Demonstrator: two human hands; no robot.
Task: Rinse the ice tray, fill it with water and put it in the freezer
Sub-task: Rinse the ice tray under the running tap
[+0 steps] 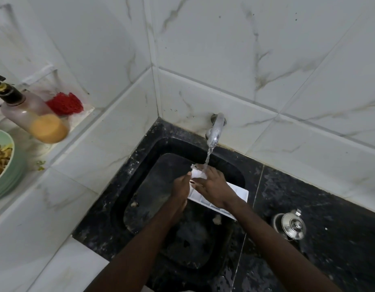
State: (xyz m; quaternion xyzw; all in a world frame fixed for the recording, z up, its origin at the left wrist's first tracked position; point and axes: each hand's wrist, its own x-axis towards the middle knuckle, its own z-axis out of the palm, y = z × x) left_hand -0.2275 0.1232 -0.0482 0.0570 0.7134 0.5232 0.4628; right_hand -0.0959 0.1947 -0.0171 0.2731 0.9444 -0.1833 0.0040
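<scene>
Ice tray (238, 191) points toward tap (215, 131); left hand (181, 187) grips, right hand (214, 189) atop.

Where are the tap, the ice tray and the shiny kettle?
tap (214, 131), head view, on the curved metal spout.
ice tray (239, 191), head view, on its bare white right end.
shiny kettle (293, 225), head view, on its lid.

Ice tray (238, 191) over sink (140, 161), under tap (215, 131); kettle (293, 225) right.
</scene>
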